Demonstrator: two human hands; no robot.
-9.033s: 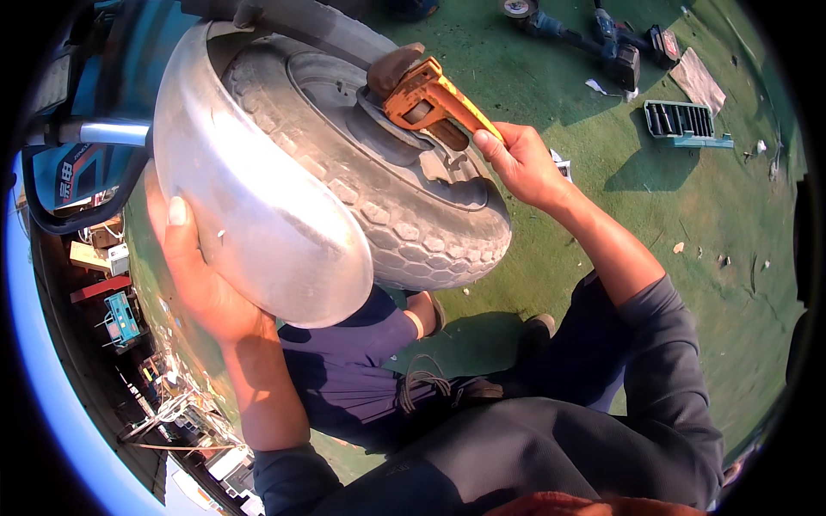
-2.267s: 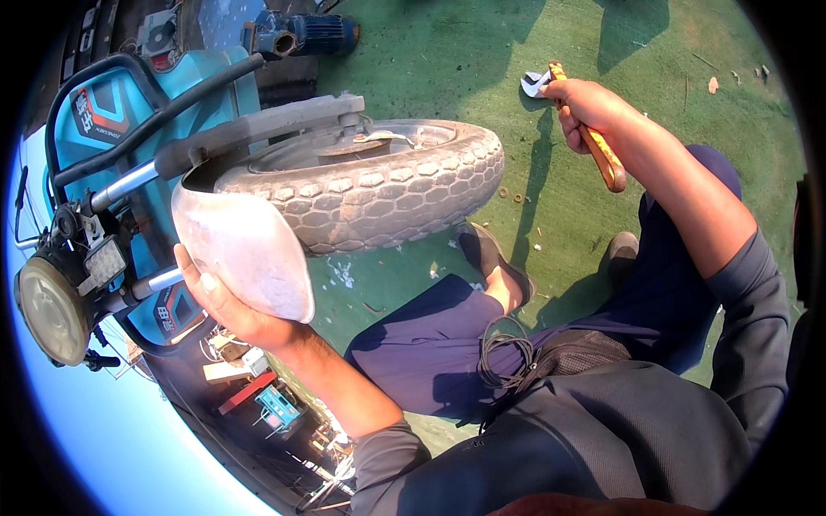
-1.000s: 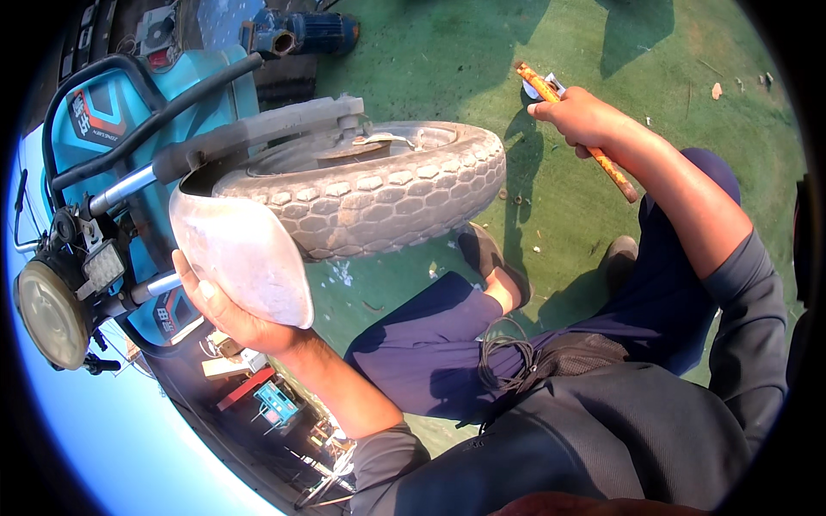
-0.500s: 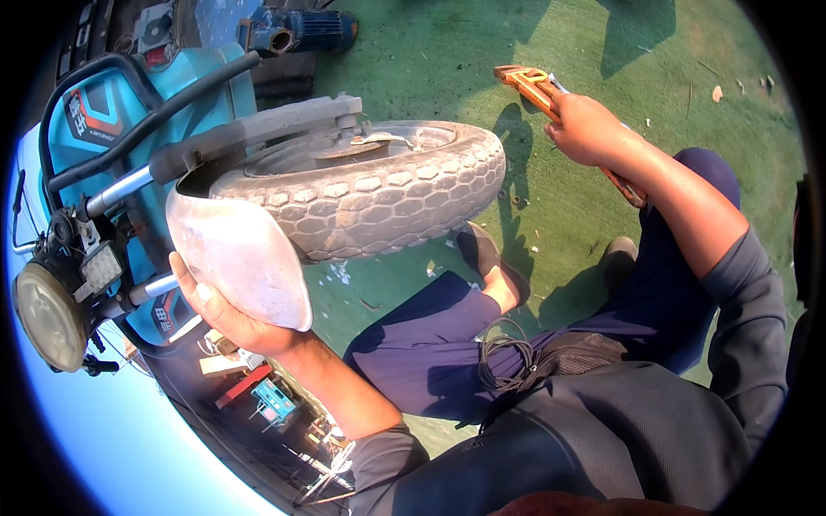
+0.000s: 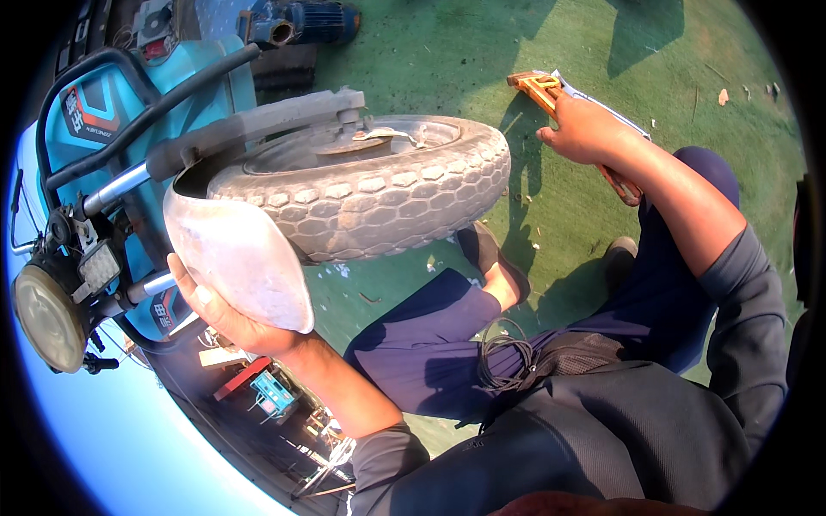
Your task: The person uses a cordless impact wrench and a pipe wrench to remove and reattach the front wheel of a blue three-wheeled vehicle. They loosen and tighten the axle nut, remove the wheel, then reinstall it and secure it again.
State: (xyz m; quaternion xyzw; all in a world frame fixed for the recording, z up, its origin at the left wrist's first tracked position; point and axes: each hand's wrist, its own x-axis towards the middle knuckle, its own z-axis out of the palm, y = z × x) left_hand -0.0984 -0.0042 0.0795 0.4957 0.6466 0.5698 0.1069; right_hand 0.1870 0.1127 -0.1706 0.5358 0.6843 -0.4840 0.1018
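A blue-green vehicle with a front fork lies on its side at the left. My left hand (image 5: pixel 228 314) cups the lower edge of its pale metal front mudguard (image 5: pixel 241 254), fingers behind and thumb on the outside. The dusty front wheel (image 5: pixel 370 202) with a blocky tread sits beside it in the fork (image 5: pixel 249 125). To the right, above the ground, my right hand (image 5: pixel 589 129) is closed round what looks like a hacksaw (image 5: pixel 535 88), orange with yellow and a thin pale strip. My hand and forearm hide much of it. The tool is apart from the wheel.
A blue motor (image 5: pixel 314 23) lies on the green ground (image 5: pixel 447 73) beyond the wheel. The round headlight (image 5: pixel 52 305) and black bars (image 5: pixel 155 116) are at the left. My bent legs and shoe (image 5: pixel 495 262) are near the wheel. A turquoise machine (image 5: pixel 274 394) stands at lower left.
My right hand and the hacksaw have shifted slightly, and more of the pale strip shows. My left hand keeps its hold on the mudguard. The view has moved a little.
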